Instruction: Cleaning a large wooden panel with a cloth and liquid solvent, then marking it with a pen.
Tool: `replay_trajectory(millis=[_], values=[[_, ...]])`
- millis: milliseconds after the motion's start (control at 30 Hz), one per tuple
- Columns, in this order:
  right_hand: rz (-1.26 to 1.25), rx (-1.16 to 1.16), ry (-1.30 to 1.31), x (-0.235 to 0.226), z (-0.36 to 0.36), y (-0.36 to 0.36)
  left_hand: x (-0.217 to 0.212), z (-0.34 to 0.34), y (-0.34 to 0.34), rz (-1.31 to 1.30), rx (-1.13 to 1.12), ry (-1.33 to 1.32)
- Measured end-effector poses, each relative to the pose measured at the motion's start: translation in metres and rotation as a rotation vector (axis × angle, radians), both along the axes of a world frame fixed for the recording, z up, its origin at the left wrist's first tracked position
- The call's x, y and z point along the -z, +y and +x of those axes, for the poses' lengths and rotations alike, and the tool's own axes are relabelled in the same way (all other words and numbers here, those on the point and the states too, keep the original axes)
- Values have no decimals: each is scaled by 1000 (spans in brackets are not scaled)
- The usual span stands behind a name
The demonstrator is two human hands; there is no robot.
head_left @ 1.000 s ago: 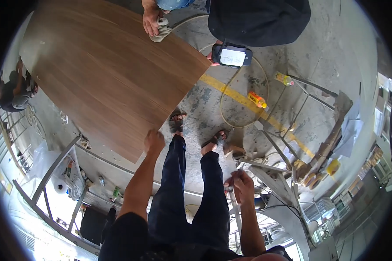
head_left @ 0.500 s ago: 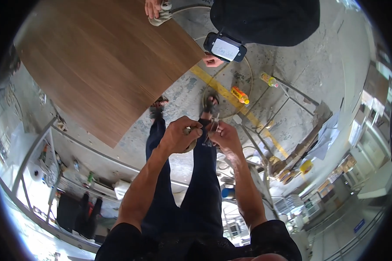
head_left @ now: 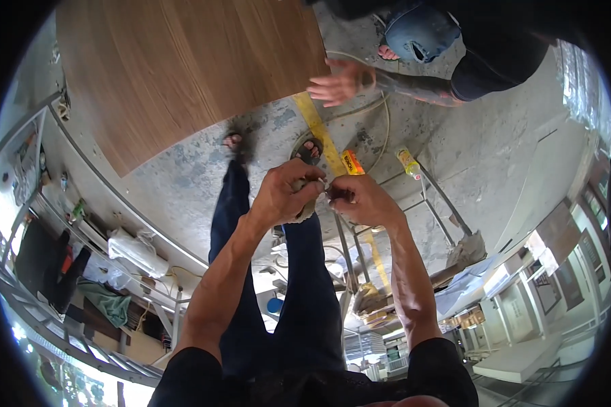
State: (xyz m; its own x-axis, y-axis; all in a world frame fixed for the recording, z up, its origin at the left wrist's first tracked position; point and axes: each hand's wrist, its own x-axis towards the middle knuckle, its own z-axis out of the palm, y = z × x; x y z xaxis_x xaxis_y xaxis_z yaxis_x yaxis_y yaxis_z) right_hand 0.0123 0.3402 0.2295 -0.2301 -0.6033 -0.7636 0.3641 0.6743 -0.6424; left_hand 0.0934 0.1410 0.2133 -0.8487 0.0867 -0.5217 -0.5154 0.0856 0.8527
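My left hand (head_left: 286,195) is closed around a crumpled beige cloth (head_left: 308,211), which bulges out below its fingers. Close beside it, my right hand (head_left: 366,202) pinches a small dark thing, mostly hidden by the fingers; I cannot make out its kind. The two hands almost meet at the fingertips, above my legs and the concrete floor. Beyond them lies a large brown wood-grain board (head_left: 204,61). A co-worker's hand (head_left: 339,83), fingers spread, is at the board's right edge.
Orange-labelled bottle (head_left: 352,163) and a yellow-green bottle (head_left: 407,163) are on the floor past my right hand. A metal frame (head_left: 448,203) stands at the right. Another metal rail (head_left: 125,193) curves along the left. The co-worker, in a blue cap (head_left: 422,32), leans in at upper right.
My hands have come closer together. The view has shifted, and the board appears turned. The co-worker's hand now reaches out spread over the board's edge, and the phone-like device has left view.
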Motion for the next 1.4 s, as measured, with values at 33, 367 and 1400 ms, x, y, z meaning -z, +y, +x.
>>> replay_trajectory(millis=[33,367,1400], values=[[7,-14,-2,2,-1,3,3,1,5,25,-61,-16],[57,166,-259,-35,-12,14,-28,15,-8,2,-226,-7],[-238,-297,-115,16,-277,-35,-40,-129,196,873,-1576,-347]])
